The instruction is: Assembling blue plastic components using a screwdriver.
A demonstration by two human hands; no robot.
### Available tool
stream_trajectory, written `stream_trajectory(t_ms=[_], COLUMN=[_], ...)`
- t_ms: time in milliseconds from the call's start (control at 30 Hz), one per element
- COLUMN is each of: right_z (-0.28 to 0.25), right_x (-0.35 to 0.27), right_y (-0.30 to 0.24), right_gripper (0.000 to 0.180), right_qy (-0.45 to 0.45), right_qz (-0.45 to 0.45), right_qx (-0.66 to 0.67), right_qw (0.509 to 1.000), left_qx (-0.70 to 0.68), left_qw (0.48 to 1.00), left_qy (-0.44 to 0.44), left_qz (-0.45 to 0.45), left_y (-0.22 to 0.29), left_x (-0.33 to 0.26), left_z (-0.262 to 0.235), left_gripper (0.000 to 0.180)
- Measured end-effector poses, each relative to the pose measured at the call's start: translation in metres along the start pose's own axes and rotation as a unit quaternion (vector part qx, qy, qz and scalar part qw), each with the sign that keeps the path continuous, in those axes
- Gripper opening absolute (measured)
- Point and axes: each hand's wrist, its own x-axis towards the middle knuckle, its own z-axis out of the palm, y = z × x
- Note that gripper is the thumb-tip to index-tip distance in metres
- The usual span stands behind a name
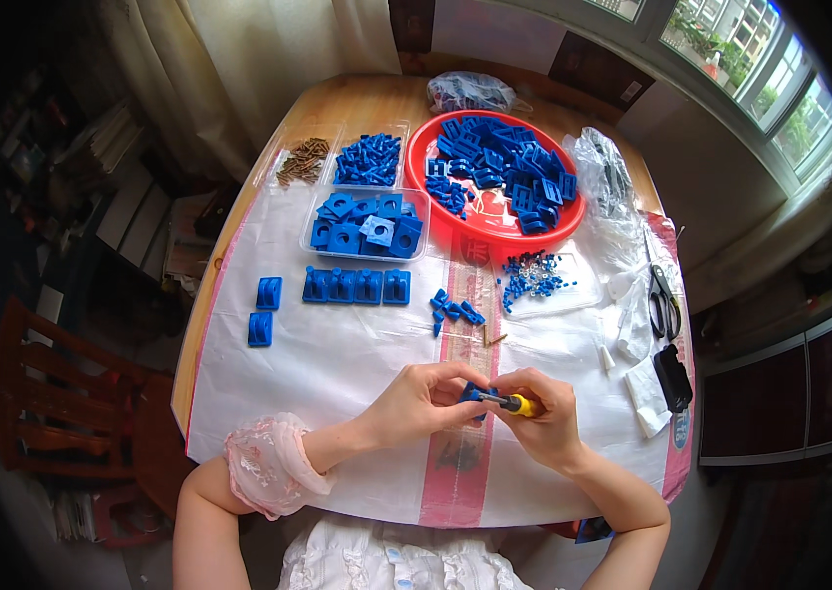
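Observation:
Near the front of the table, my left hand (414, 401) is closed around a small blue plastic part (473, 395), which its fingers partly cover. My right hand (545, 418) grips a screwdriver (524, 404) with a yellow and black handle, its shaft pointing left at the blue part. Whether the tip sits in a screw cannot be seen. Just beyond my hands lie several small blue pieces (455, 309) and a couple of brass-coloured screws (492, 337). Farther left, a row of blue assembled blocks (355, 286) stands side by side, with two more blue blocks (263, 311) apart from them.
A clear tub of square blue plates (365, 224) stands behind the row. Beyond it are boxes of blue pegs (368, 159) and brown screws (304, 161). A red basin (573, 228) holds many blue parts. Small nuts and pegs (532, 277), black-handled scissors (664, 303) and a black case (672, 379) lie right.

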Motion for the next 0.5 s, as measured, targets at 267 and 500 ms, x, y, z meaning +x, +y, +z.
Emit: stream_trajectory(t_ms=[267, 500], right_z=[0.000, -0.001], right_x=[0.004, 0.005], right_y=[0.002, -0.005], right_gripper=[0.029, 0.022], right_qy=[0.095, 0.089], right_qz=[0.060, -0.094], right_qx=[0.032, -0.166], right_qw=[0.993, 0.978], left_qx=[-0.150, -0.217], left_qw=[0.983, 0.969], left_qy=[0.086, 0.109], left_qz=[0.062, 0.044], left_y=[0.004, 0.004], left_x=[0.014, 0.015], left_z=[-0.030, -0.041], left_gripper=[0.026, 0.023])
